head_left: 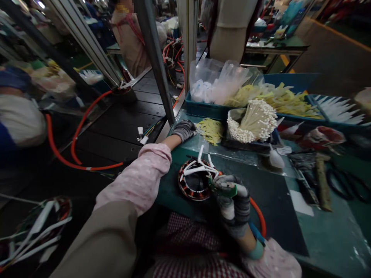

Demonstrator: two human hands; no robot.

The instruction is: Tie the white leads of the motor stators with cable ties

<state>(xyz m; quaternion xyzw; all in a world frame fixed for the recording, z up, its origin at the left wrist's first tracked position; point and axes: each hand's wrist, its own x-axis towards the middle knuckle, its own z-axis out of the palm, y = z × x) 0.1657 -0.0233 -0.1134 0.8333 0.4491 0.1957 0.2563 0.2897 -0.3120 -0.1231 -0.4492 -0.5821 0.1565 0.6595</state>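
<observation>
My left hand (184,130), in a grey striped glove, reaches out to a small pile of yellow strips (211,131). Its fingers stretch toward the pile's left edge, their tips hard to make out. On the green work surface lies a ring-shaped motor stator (194,193) with dark and copper-orange windings. White sleeves (199,168) on its leads stick up and across the ring. My right hand (236,200), gloved with green tape on a finger, is closed at the stator's right rim. Its fingers partly hide what they pinch there.
Behind the pile stand a tray of white-tipped thin sticks (252,119) and blue bins (208,110) with yellow strips and plastic bags. A hammer-like wooden handle (323,181) and black scissors (348,179) lie right. A metal post (156,58) rises beyond my left hand. Another stator (62,208) sits lower left.
</observation>
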